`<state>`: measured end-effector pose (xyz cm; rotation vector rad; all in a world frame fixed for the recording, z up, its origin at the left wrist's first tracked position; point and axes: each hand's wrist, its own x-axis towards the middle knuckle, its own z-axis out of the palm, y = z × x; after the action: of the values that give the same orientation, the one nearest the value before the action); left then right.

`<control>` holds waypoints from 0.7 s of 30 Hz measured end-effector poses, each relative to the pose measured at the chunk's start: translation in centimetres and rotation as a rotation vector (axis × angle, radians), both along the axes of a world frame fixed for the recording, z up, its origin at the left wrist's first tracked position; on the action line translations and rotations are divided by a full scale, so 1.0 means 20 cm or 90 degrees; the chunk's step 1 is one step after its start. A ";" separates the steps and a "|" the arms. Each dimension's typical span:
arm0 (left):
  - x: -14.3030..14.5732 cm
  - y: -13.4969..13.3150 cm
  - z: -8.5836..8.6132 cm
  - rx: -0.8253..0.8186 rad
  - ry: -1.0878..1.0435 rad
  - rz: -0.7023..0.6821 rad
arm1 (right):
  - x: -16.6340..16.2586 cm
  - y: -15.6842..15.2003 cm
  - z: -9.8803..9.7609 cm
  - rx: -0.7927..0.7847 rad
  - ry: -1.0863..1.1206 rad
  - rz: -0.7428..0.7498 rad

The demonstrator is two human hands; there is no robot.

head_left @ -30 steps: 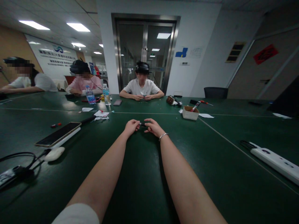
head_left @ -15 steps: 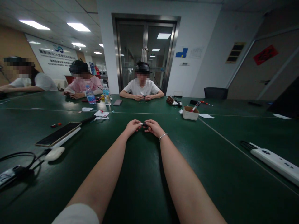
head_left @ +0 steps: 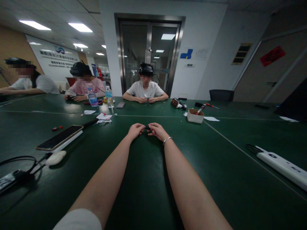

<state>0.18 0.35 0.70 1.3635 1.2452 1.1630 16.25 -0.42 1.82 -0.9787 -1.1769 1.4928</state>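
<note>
Both arms reach out over the green table (head_left: 146, 179), and the hands meet at a small dark object (head_left: 147, 127). My left hand (head_left: 136, 131) pinches the object's left end between thumb and fingertips. On the other end, the fingers of my right hand (head_left: 156, 131) are closed too. A silver bracelet (head_left: 167, 140) circles the right wrist. The object is short and black; it is too small and too covered by fingers for me to tell its kind.
To the left are a phone (head_left: 59, 137), a white earphone case (head_left: 56, 158) and a cabled power strip (head_left: 14, 180). A small box (head_left: 195, 116) stands ahead right, and a white power strip (head_left: 283, 166) lies at far right. Bottles (head_left: 109, 97) and seated people are across the table.
A silvery part of the object showed by my left fingers before; now only black shows between the hands. The hands have barely moved.
</note>
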 end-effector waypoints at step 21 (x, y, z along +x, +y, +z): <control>0.01 -0.04 0.03 0.011 0.001 -0.007 | 0.00 0.00 0.00 -0.001 0.001 0.001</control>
<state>0.30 -0.45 1.39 1.3836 1.2298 1.1679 16.30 -0.33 1.77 -0.9771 -1.1757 1.4959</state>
